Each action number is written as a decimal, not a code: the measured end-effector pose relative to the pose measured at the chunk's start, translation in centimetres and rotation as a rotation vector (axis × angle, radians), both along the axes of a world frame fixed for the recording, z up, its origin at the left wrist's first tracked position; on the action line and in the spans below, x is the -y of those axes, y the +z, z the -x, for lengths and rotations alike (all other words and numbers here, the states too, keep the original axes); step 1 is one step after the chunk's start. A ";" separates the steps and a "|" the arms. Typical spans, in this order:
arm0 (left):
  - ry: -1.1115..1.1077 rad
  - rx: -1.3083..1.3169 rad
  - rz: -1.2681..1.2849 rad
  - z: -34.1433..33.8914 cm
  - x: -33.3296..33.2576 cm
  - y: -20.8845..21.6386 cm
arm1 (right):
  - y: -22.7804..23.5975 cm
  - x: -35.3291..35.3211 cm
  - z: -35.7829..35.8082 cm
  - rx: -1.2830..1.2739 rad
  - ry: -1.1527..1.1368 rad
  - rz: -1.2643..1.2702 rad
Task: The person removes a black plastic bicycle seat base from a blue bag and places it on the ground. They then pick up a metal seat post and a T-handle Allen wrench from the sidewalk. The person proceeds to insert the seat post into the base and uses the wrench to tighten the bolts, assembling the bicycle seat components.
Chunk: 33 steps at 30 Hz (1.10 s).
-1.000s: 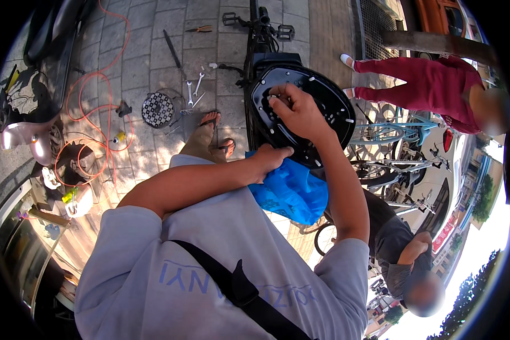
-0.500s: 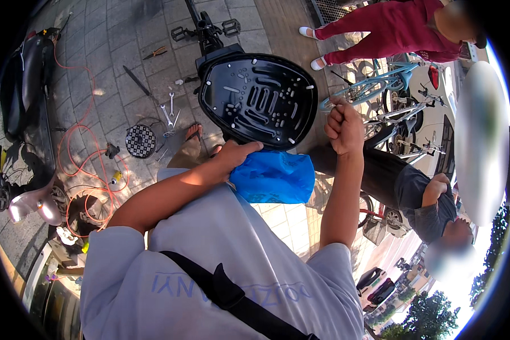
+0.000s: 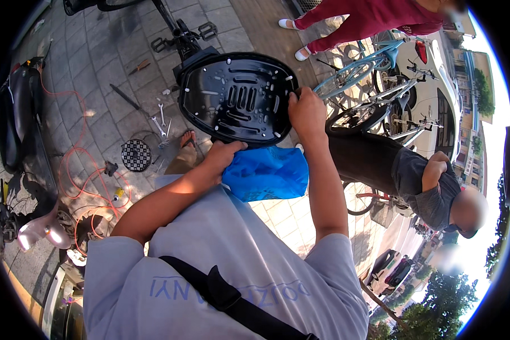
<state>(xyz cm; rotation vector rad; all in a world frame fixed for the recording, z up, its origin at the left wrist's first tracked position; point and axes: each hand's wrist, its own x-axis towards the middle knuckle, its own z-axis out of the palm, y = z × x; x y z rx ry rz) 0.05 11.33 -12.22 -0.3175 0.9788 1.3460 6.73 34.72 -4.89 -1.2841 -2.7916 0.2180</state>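
Observation:
A black moulded plastic tray (image 3: 241, 99), rounded with ribs and slots in its floor, is at the middle, at the rear end of a bike frame (image 3: 184, 42). At its near left rim is my left hand (image 3: 224, 157), thumb over the edge and fingers curled out of sight. My right hand (image 3: 308, 113) is closed on the tray's right rim, its thumb towards the inside. Against the tray's near edge lies a crumpled blue plastic bag (image 3: 266, 174), right beside my left hand. What is inside the bag cannot be seen.
Wrenches (image 3: 161, 122), a long dark tool (image 3: 124, 96) and pliers (image 3: 139, 67) lie on the paving. Left are a checkered round seat (image 3: 136, 155), an orange hose (image 3: 88, 152) and a scooter (image 3: 25, 119). Right stand bicycles (image 3: 399, 110), a person in dark clothes (image 3: 374, 167) and another in red trousers (image 3: 340, 28).
My right hand, raised and closed beside the tray before, has moved left onto its right rim. My left hand keeps its hold. The view has shifted slightly.

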 end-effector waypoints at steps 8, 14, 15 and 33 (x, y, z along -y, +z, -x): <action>0.058 -0.075 0.022 -0.3 -0.4 -0.2 | 1.5 4.5 2.0 -0.090 0.226 0.242; -0.034 -0.183 -0.091 -0.8 0.6 -2.4 | 0.5 10.5 5.0 0.022 0.574 0.486; -0.070 -0.207 -0.085 -0.6 0.6 -2.6 | 0.1 11.0 6.1 0.067 0.613 0.468; -0.189 -0.548 -0.089 0.2 0.8 -0.3 | -1.3 13.0 11.5 0.466 0.714 0.377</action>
